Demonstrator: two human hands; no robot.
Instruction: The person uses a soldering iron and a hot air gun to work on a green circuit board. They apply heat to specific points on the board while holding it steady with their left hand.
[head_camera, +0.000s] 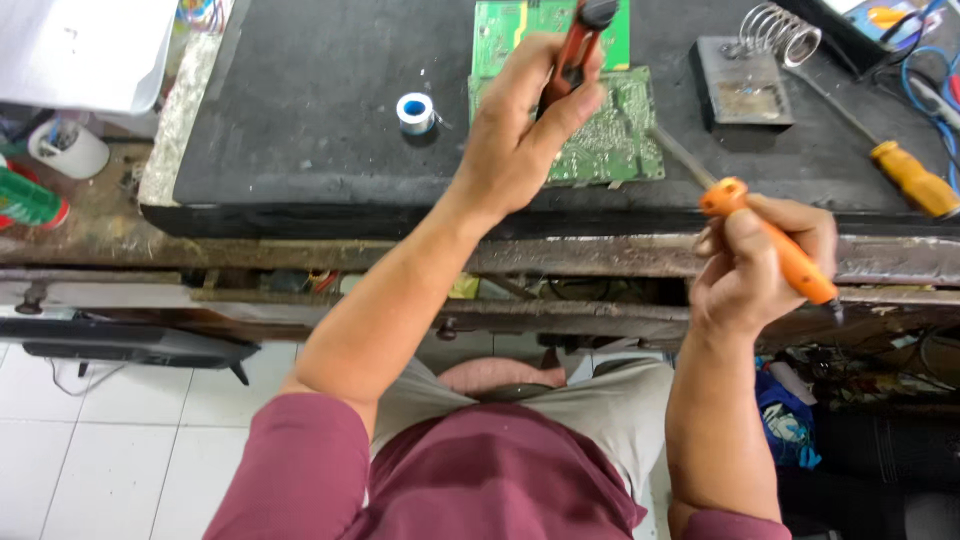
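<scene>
Two hands worked over the table (300, 120): left hand (520, 130) closed on a red-handled tool (572, 50) above the green circuit board (610, 130); right hand (760, 265), at four o'clock, gripped an orange soldering iron (770, 245).

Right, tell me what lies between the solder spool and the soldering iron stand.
In the head view, the green circuit board lies between the solder spool and the stand, with the left hand over it.

- Circuit board (610, 130) — green, speckled with silver solder dots
- Tool (770, 245) right of the board — orange handle
- Spool (415, 110) left of it — white-blue
- Mat (320, 100) beneath — black
</scene>
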